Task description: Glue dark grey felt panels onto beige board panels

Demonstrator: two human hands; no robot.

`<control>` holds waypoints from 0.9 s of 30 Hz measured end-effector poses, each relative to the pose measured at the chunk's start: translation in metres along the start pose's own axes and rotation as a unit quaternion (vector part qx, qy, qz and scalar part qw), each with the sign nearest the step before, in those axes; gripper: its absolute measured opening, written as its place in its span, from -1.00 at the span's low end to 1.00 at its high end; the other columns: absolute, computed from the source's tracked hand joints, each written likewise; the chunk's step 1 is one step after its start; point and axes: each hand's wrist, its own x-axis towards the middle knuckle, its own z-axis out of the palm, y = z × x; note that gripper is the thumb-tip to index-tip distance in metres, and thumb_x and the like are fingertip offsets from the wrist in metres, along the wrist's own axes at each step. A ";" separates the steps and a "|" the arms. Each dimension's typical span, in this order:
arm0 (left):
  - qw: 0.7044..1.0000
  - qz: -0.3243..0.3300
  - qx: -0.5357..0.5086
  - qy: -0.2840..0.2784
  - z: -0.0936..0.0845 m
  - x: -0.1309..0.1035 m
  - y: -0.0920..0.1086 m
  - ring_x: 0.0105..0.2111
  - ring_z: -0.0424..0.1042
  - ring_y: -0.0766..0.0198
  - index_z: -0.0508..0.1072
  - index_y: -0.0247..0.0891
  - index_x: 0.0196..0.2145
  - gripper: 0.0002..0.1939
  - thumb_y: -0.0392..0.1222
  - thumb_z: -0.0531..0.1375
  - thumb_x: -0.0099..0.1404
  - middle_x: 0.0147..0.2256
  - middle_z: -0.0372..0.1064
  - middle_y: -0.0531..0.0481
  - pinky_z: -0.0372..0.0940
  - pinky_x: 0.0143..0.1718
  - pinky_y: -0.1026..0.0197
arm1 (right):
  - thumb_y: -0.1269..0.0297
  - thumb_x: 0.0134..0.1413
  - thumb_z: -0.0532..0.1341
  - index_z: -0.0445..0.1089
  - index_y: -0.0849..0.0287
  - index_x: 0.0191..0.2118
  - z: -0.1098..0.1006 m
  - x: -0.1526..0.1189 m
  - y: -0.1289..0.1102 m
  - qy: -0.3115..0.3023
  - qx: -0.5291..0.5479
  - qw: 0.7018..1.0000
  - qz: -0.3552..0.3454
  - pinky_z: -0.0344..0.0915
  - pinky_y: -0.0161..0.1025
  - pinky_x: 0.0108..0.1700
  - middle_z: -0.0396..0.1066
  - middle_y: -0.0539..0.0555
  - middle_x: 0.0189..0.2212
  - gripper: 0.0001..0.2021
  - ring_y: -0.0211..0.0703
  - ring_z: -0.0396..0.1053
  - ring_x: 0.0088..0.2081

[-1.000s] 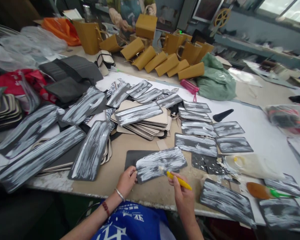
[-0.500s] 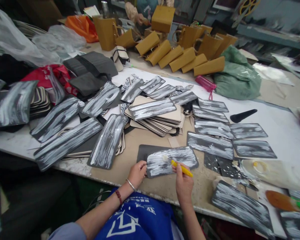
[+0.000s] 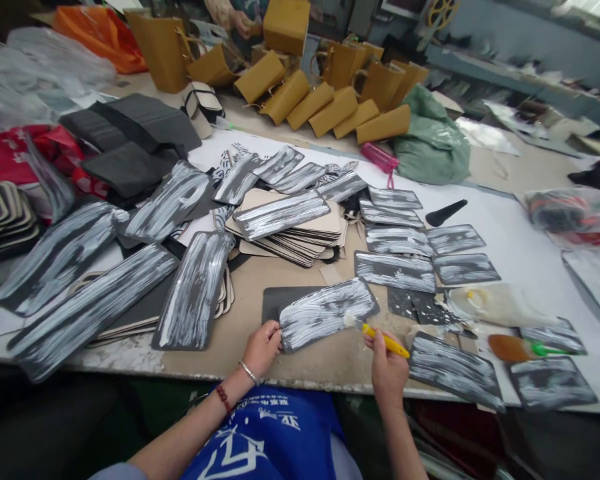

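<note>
A cluttered workshop table [image 3: 300, 373] with a worn tan top, seen from above by the person working at it. The landmark is a dark panel [image 3: 327, 312] streaked with white glue, lying near the table's front edge on a bare dark mat [image 3: 275, 305]. Behind the panel sits a stack of tan boards [image 3: 300, 237] topped by another glue-streaked piece. To the panel's left, long glued strips [image 3: 93, 303] fan out; to its right, smaller glued panels [image 3: 395, 270] lie in rows on white paper. Far behind it stand folded mustard-yellow bags [image 3: 330, 110] and a green plastic bag [image 3: 430, 143], with shelving blurred beyond.

The left hand [image 3: 263, 347] pinches the panel's left end, fingers closed on its edge. The right hand [image 3: 387, 367], just right of the panel, is closed around a yellow-handled brush [image 3: 385, 340], whose bristle tip touches the panel's right edge. A second brush [image 3: 523, 348] with a green handle lies further right.
</note>
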 end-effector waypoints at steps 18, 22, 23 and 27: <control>0.995 0.056 0.028 0.075 -0.004 -0.026 0.031 -0.65 0.30 0.27 0.42 -0.24 -0.33 -0.63 0.07 0.09 0.01 -0.68 0.28 0.12 0.23 -0.53 0.25 | -0.18 -0.08 0.09 0.38 0.19 -0.27 -0.077 0.066 -0.015 -0.040 -0.010 0.998 -0.038 0.33 -0.14 -0.23 0.47 0.15 -0.35 -0.51 -0.05 0.44 -0.36; 0.990 0.090 0.016 0.106 -0.010 -0.035 0.074 -0.64 0.30 0.28 0.44 -0.23 -0.34 -0.62 0.09 0.13 -0.01 -0.67 0.29 0.11 0.24 -0.54 0.26 | -0.21 -0.17 0.14 0.44 0.17 -0.31 -0.086 0.071 -0.010 -0.080 0.027 0.996 -0.019 0.39 -0.14 -0.26 0.47 0.16 -0.27 -0.49 -0.02 0.44 -0.34; 0.989 0.098 0.012 0.114 -0.012 -0.035 0.085 -0.63 0.30 0.29 0.44 -0.24 -0.34 -0.63 0.08 0.14 -0.02 -0.68 0.29 0.11 0.24 -0.54 0.26 | -0.22 -0.21 0.16 0.45 0.17 -0.33 -0.088 0.074 -0.009 -0.094 0.037 0.995 -0.009 0.41 -0.15 -0.27 0.47 0.16 -0.29 -0.48 -0.01 0.45 -0.34; 0.984 0.117 -0.040 0.130 -0.015 -0.022 0.118 -0.63 0.31 0.30 0.43 -0.27 -0.36 -0.64 0.06 0.17 -0.02 -0.66 0.31 0.10 0.27 -0.53 0.24 | -0.21 -0.36 0.25 0.48 0.15 -0.39 -0.097 0.089 -0.001 -0.147 0.108 0.983 0.019 0.45 -0.16 -0.33 0.49 0.17 -0.34 -0.49 0.02 0.46 -0.40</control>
